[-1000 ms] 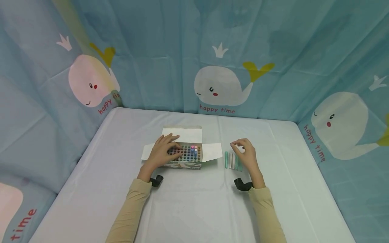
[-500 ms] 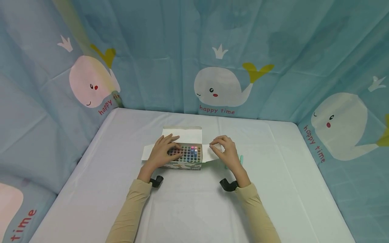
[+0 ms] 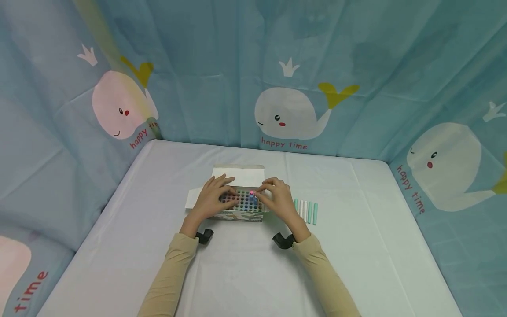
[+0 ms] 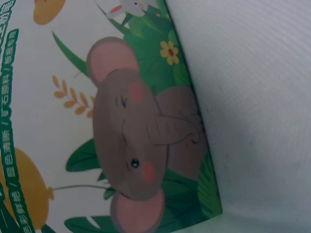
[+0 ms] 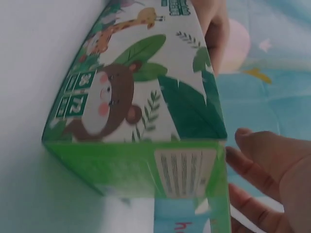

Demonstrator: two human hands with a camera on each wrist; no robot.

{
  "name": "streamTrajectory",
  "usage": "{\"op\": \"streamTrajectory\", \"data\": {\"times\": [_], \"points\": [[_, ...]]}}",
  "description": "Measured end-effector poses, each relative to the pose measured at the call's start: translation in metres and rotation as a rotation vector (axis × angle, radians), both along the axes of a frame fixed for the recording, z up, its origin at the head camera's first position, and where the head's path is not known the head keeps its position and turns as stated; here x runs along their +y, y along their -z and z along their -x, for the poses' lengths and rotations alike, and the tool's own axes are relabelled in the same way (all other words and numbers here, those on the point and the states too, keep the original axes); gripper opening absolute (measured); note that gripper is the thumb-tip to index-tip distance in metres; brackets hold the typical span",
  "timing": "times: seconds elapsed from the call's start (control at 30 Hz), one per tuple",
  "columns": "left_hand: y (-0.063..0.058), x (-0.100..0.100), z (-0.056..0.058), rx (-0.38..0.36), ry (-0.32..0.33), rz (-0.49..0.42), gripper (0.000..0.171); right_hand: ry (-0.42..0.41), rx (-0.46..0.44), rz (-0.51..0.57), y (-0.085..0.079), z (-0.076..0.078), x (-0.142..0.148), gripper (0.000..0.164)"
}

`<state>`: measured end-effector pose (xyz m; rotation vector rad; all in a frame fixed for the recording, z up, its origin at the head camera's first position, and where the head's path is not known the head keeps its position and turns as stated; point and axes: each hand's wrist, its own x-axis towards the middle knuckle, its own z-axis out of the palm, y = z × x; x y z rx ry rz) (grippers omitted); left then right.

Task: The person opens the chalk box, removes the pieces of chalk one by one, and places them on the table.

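An open cardboard box (image 3: 243,216) printed with animals stands mid-table, an insert of rows of round holes inside. My left hand (image 3: 210,197) rests on the box's left end, its fingers and thumb over the holes. At the right end of the insert, a pink-topped chalk stick (image 3: 251,193) and blue chalk sticks (image 3: 255,201) stand up from the holes. My right hand (image 3: 279,199) is there, thumb and forefinger right at a white-topped chalk stick; I cannot tell whether they pinch it. In the right wrist view, the fingers (image 5: 257,170) are at the box's upper edge.
To the box's right, several loose chalk sticks lie in a row, with green ones (image 3: 315,214) and white ones (image 3: 302,209). The box's back flap (image 3: 238,176) stands raised; its left flap (image 3: 192,198) spreads outward. A whale-print curtain (image 3: 198,101) hangs around the white-covered table (image 3: 237,273).
My right hand has moved left from above the loose chalk row, past the box's right flap, to the standing chalk sticks. The left hand stays on the box.
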<state>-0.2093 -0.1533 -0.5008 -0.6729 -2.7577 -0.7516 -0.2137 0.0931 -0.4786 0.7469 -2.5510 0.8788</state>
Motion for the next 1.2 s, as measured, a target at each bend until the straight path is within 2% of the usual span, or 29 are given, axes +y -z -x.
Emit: {"op": "streamTrajectory", "data": {"times": [0.23,0.4,0.5,0.77,1.2], "points": [[-0.001,0.001,0.000,-0.001,-0.001,0.001,0.024,0.074,-0.039,-0.068,-0.001,0.000,-0.013,0.018],[-0.001,0.001,0.000,0.017,0.008,-0.011,0.023,0.159,-0.044,-0.203,-0.003,-0.003,-0.023,0.030],[-0.001,0.000,0.000,0.016,0.007,-0.013,0.023,0.179,-0.043,-0.239,-0.003,-0.005,-0.028,0.032],[0.000,0.001,0.001,-0.003,-0.008,-0.006,0.022,0.238,-0.075,-0.233,-0.001,-0.006,-0.037,0.017],[-0.001,0.002,0.000,-0.007,-0.009,-0.023,0.020,0.280,-0.108,-0.168,0.000,-0.007,-0.045,0.013]]}}
